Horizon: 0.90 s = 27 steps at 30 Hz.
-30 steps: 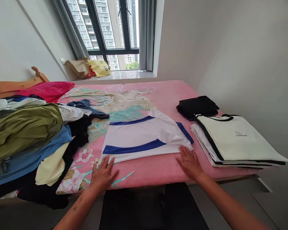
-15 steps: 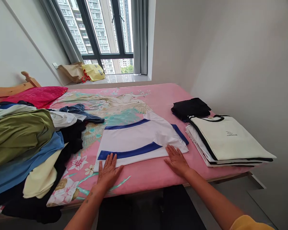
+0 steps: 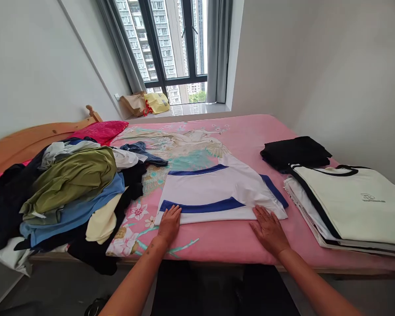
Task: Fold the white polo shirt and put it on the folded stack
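Note:
A white shirt with blue bands (image 3: 204,188) lies on the bed in front of me, its near side folded inward lengthwise. My left hand (image 3: 170,224) rests at the shirt's near left corner, fingers stretched out over the blue band and white edge. Toward the sleeve end, my right hand (image 3: 269,228) lies flat, palm down, with fingertips on the near edge of the white cloth. Neither hand grasps the fabric.
A jumbled heap of clothes (image 3: 79,180) lies on the left. To the right are a stack of folded shirts (image 3: 358,202) and folded black garments (image 3: 294,153). The pink bedsheet (image 3: 217,241) ends near my legs. Paper and yellow bags (image 3: 157,102) sit by the window.
My view has turned left, so the scene sits further right and more of the clothes heap shows. Both hands stay on the shirt's near edge, the left fingers now closer together.

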Tool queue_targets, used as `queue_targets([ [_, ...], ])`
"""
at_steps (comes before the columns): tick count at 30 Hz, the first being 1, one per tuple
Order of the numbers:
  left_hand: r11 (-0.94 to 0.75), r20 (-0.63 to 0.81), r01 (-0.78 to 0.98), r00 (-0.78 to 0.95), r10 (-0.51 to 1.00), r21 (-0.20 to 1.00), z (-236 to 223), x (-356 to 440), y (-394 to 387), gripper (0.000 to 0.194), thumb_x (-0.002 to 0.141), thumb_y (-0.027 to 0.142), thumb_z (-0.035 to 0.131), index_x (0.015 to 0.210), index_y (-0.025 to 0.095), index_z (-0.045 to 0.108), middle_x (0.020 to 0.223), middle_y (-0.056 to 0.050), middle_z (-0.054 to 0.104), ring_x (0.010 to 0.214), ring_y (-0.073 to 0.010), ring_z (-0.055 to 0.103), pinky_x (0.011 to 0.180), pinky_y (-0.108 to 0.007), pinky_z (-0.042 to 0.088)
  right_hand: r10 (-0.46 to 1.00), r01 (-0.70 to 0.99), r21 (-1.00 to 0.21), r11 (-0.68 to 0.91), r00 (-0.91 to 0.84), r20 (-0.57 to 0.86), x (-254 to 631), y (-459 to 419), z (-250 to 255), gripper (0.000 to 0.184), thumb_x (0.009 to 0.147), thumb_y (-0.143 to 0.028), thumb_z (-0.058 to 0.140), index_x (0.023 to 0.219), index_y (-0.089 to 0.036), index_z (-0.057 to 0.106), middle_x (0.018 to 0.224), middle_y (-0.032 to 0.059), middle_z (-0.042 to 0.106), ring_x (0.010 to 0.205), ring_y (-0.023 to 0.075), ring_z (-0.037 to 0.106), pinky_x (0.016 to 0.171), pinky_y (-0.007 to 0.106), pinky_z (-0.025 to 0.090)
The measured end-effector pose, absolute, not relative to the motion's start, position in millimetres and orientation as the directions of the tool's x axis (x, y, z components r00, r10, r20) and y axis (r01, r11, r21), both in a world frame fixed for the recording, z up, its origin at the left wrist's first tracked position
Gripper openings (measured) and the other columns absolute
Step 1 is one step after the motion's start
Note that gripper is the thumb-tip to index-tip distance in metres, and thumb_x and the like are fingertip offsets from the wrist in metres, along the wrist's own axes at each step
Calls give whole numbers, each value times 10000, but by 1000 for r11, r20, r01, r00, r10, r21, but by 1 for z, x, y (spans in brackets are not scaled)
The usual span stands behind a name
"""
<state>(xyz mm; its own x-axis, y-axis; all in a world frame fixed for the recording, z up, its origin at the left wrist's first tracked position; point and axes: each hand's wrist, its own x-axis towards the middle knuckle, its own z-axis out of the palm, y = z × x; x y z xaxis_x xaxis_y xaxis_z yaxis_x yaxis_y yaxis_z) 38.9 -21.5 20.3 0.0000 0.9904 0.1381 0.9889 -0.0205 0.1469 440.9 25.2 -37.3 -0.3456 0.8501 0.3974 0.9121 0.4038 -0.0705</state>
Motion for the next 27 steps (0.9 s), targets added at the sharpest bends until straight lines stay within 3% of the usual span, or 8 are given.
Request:
queue_targets([
  [5, 194, -2, 978, -195, 981, 77, 21, 27, -15, 576, 894, 396, 329, 1429, 184, 306, 1507, -70, 261, 1400, -259, 200, 1111, -594, 39, 855, 916, -86, 391, -327, 402, 439, 26, -31, 518, 901, -390, 385, 1354, -140, 425, 1420, 101, 417, 1338, 245, 323, 1092, 480, 238],
  [9, 258, -54, 965, -256, 965, 47, 28, 33, -2, 602, 865, 456, 393, 1394, 170, 370, 1494, -107, 296, 1399, -290, 192, 1082, -643, 12, 861, 914, -112, 390, -319, 396, 437, 25, -22, 520, 894, -372, 409, 1350, -124, 432, 1421, 108, 413, 1336, 248, 327, 1097, 484, 237],
  [11, 191, 0, 976, -192, 981, 106, 34, 53, 8, 544, 860, 436, 426, 1341, 182, 449, 1453, -109, 382, 1384, -285, 241, 1100, -607, 82, 840, 892, -126, 434, -350, 415, 438, 24, -17, 500, 895, -332, 409, 1356, -137, 428, 1420, 103, 415, 1339, 239, 325, 1111, 497, 205],
  [14, -74, 64, 947, 57, 996, 314, 43, 103, 28, 493, 868, 393, 436, 1307, 175, 483, 1387, -103, 476, 1342, -233, 341, 1108, -445, 259, 773, 815, -133, 563, -464, 433, 439, 22, -10, 468, 897, -257, 398, 1356, -168, 433, 1413, 83, 428, 1353, 224, 304, 1130, 519, 149],
  [16, -195, 70, 878, 183, 981, 437, 48, 142, 45, 499, 869, 374, 438, 1319, 161, 464, 1360, -102, 504, 1303, -206, 401, 1082, -367, 324, 728, 755, -142, 640, -537, 425, 438, 20, -6, 456, 896, -229, 396, 1345, -173, 448, 1403, 80, 442, 1357, 221, 298, 1127, 515, 178],
  [18, -228, 58, 835, 231, 971, 500, 53, 178, 65, 497, 865, 344, 447, 1326, 157, 450, 1349, -101, 513, 1276, -200, 435, 1074, -359, 340, 697, 707, -160, 688, -584, 416, 437, 20, -1, 446, 898, -220, 397, 1337, -167, 459, 1386, 88, 463, 1351, 221, 310, 1113, 496, 240],
  [21, -227, 51, 827, 235, 971, 514, 58, 215, 95, 480, 855, 262, 454, 1319, 137, 452, 1355, -115, 504, 1278, -205, 432, 1078, -370, 333, 657, 648, -185, 739, -632, 410, 435, 26, 7, 447, 900, -222, 395, 1338, -153, 457, 1373, 105, 475, 1347, 222, 317, 1102, 483, 271],
  [27, -265, 42, 840, 278, 960, 475, 71, 234, 136, 528, 819, 177, 455, 1340, 96, 425, 1375, -135, 476, 1297, -218, 406, 1083, -357, 323, 520, 463, -247, 851, -805, 286, 431, 58, 26, 552, 889, -370, 425, 1388, -137, 383, 1434, 116, 392, 1368, 233, 267, 1127, 465, 211],
])
